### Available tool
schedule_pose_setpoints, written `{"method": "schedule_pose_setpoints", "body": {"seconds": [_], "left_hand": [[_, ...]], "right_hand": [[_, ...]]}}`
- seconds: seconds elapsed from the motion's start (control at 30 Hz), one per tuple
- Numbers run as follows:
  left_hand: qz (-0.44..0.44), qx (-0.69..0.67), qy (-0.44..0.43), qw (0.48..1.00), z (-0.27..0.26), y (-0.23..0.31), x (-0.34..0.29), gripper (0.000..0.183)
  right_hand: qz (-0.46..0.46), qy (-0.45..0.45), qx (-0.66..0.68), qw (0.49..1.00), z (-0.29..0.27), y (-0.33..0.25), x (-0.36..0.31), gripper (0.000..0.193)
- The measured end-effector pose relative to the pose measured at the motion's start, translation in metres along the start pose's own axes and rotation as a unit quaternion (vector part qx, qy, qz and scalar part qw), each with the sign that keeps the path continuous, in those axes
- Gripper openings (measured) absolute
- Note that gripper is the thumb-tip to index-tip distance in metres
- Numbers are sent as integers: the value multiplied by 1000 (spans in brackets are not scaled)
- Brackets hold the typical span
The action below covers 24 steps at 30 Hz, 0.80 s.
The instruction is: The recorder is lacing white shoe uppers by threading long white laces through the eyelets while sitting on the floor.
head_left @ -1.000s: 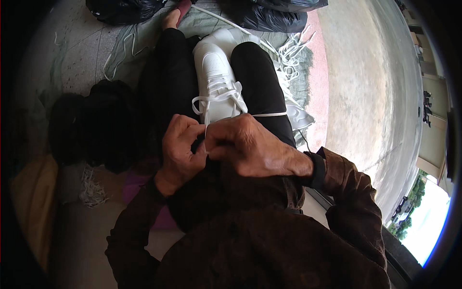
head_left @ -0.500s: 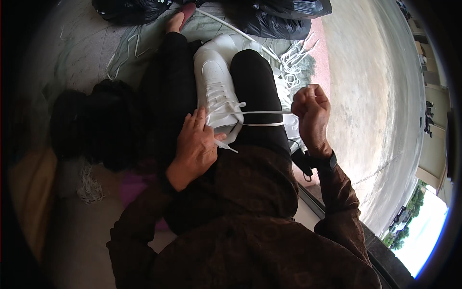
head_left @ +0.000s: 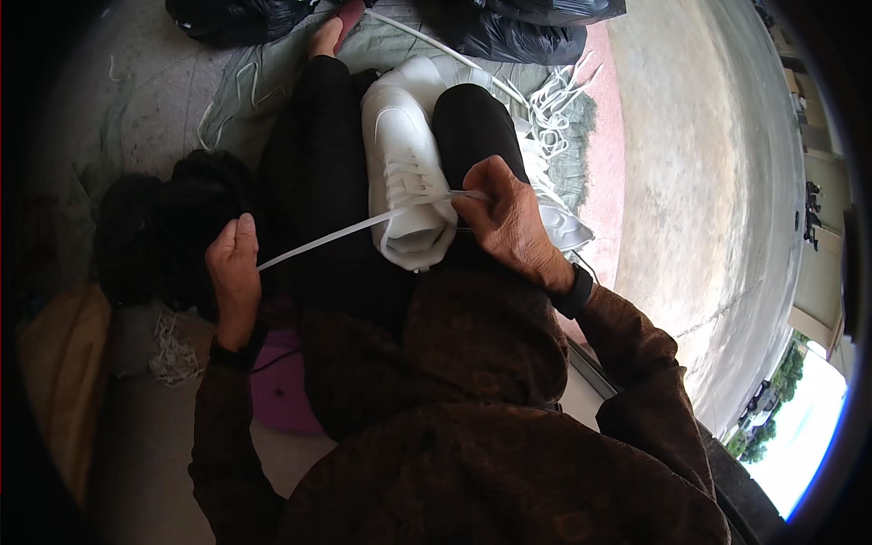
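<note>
Shoelace (head_left: 327,238) partly threaded through white sneaker (head_left: 404,173); left hand (head_left: 234,272) grips and pulls its end left, right hand (head_left: 509,218) pinches lace at eyelets. Upper eyelets look unlaced, no knot.

shoe: the shoe (head_left: 404,177) lies on the lap, between the two legs, toe pointing far.
lace: the lace (head_left: 336,234) runs from the shoe out left to the left hand (head_left: 234,272).
right hand: the right hand (head_left: 509,218) rests at the shoe's right side, touching it.
loose laces: the loose laces (head_left: 554,100) lie far right of the shoe.
bags: the bags (head_left: 509,23) sit farthest, beyond the feet.
</note>
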<state>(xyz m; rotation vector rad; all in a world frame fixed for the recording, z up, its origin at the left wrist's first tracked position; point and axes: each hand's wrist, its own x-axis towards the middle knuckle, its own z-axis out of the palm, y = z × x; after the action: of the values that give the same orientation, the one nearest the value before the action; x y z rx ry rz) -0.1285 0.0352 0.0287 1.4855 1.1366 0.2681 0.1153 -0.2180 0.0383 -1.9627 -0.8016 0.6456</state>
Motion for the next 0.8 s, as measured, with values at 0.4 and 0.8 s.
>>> {"method": "schedule_pose_setpoints", "body": {"seconds": [0.4, 0.8], "left_hand": [[469, 380, -73, 794, 145, 29, 0, 12], [284, 309, -86, 904, 127, 0, 1, 8]], "right_hand": [[-29, -22, -142, 989, 11, -14, -8, 31], [113, -99, -2, 989, -16, -26, -15, 17]]}}
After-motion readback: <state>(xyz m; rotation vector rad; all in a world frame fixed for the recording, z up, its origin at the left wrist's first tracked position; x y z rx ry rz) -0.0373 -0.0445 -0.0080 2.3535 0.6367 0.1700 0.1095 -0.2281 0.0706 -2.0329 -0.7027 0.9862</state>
